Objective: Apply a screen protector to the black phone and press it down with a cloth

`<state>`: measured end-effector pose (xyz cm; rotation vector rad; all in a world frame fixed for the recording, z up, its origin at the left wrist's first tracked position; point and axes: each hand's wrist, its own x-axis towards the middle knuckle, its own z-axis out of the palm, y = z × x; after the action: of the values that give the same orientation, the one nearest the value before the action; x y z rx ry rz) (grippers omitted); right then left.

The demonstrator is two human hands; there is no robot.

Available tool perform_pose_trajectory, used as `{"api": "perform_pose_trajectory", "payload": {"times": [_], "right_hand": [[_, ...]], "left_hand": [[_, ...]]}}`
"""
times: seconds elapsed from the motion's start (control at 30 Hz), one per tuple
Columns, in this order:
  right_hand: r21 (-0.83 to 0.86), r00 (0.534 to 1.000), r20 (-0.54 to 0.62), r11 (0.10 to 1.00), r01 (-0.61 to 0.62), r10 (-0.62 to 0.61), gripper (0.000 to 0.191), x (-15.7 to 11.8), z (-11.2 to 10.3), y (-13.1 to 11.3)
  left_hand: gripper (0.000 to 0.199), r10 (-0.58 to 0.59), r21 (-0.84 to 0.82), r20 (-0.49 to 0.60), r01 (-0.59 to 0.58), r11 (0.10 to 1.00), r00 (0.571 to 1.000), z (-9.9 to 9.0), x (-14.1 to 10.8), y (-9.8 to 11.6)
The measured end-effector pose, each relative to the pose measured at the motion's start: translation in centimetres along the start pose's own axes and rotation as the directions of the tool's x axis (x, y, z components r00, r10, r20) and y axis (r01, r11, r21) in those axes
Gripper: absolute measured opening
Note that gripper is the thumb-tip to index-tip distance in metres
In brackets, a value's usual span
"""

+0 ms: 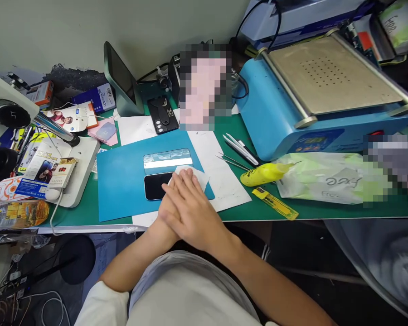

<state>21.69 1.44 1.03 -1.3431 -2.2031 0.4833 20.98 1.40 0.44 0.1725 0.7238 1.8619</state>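
Note:
A smartphone with a dark screen (155, 186) lies on the blue mat (122, 185), partly covered by my hands. My left hand (169, 209) is underneath, holding a white wipe (200, 177) against the phone's right part; most of its fingers are hidden. Across the back of it lies my right hand (193, 210), its fingers stretched out flat and holding nothing of their own. Just beyond the phone is a clear rectangular sheet with a white strip (168, 160), apparently a screen protector. White paper (224, 181) sticks out from under the mat.
Tweezers and pen-like tools (240, 149), a yellow bottle (265, 173) and a yellow blade case (275, 203) lie to the right. Behind them are a wipes pack (326, 179) and a blue heating plate machine (268, 108). A black phone case (162, 115) lies behind the mat; a white stand (85, 167) is left.

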Motion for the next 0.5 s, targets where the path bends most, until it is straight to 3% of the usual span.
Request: {"api": "perform_pose_trajectory", "payload": {"times": [0.1,0.27,0.5], "right_hand": [[-0.016,1.000,-0.009,1.000,0.012,-0.012,0.068,-0.3,0.1,0.1],[-0.023,0.998,-0.001,0.998,0.057,-0.057,0.067,-1.9,0.9,-1.6],[0.058,0.996,0.049,0.996,0.069,-0.072,0.067,2.0,2.5,-3.7]], "left_hand": [[0.077,-0.019,-0.090,-0.034,0.016,0.996,0.999,0.2,-0.3,-0.1],[0.076,0.027,-0.100,-0.047,-0.031,0.994,0.999,-1.3,-1.9,1.2],[0.079,0.125,0.068,-0.130,-0.117,0.991,0.984,-0.5,1.5,4.3]]}}
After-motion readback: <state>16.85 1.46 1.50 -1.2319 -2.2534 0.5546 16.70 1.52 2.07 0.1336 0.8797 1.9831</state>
